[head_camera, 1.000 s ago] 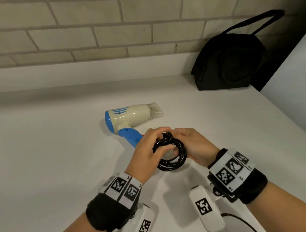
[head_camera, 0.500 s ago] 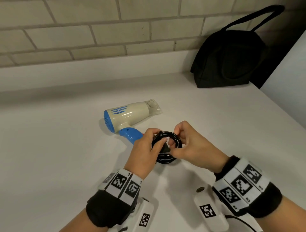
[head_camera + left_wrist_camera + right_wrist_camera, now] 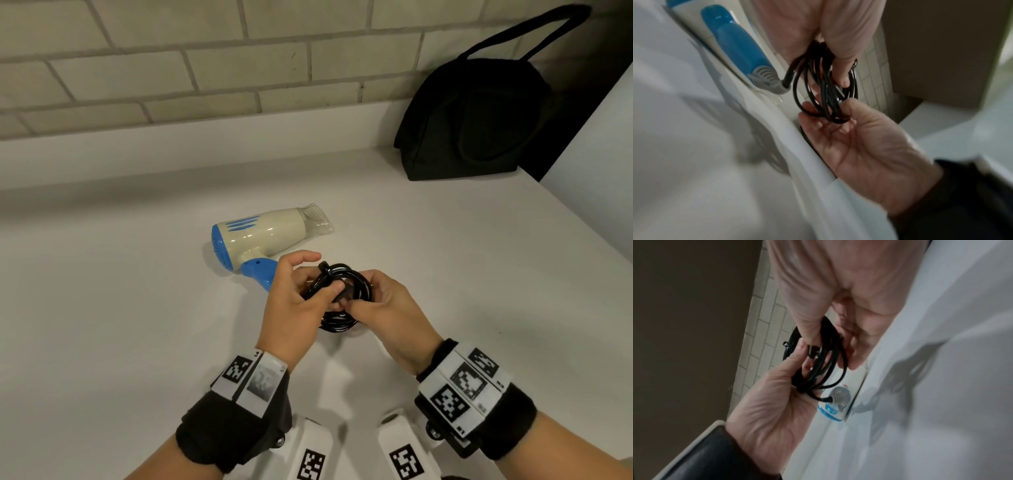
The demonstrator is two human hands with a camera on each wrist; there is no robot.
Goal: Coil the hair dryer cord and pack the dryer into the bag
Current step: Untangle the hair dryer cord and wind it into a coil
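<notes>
A cream hair dryer (image 3: 267, 236) with a blue handle (image 3: 735, 42) lies on its side on the white counter (image 3: 102, 308). Its black cord (image 3: 346, 298) is wound into a small coil just in front of the handle. My left hand (image 3: 298, 305) pinches the coil's left side between thumb and fingers. My right hand (image 3: 383, 308) pinches the right side, near the black plug. In the wrist views the cord (image 3: 824, 94) leaves the grey strain relief (image 3: 835, 398) at the handle's end and loops between both hands. A black bag (image 3: 479, 120) with a loop handle stands at the back right.
A brick-tiled wall (image 3: 205, 68) with a white ledge (image 3: 171, 150) runs along the back of the counter. A pale panel (image 3: 603, 154) rises at the right, just past the bag. Bare counter surface lies to the left of the dryer.
Both hands have shifted their hold on the coil; the left hand's thumb now lies over the loops and the right hand's fingers have moved in from the side. The dryer and bag have stayed put.
</notes>
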